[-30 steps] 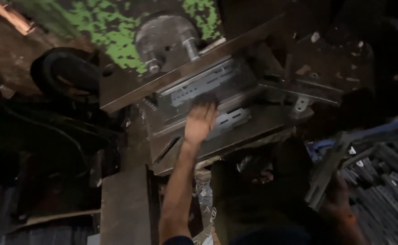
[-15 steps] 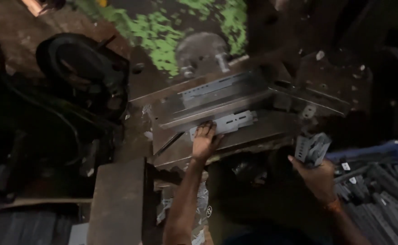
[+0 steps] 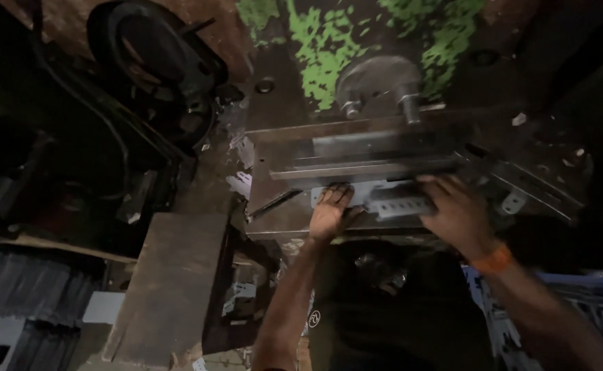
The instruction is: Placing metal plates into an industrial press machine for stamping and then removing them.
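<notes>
Grip of right hand (image 3: 458, 213) closed over right end of perforated metal strip (image 3: 391, 200); left hand (image 3: 332, 211) pressed flat beside its left end. Strip lying on press bed (image 3: 281, 213), beneath die block (image 3: 377, 148).

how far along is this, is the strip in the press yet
Done: the perforated metal strip lies on the press bed under the die. In hand: the left hand presses its left end, the right hand grips its right end. Left: both hands are not yet clear of the die.

Perforated bracket (image 3: 398, 201): bare metal, dull sheen; press (image 3: 356, 62): chipped green paint.
</notes>
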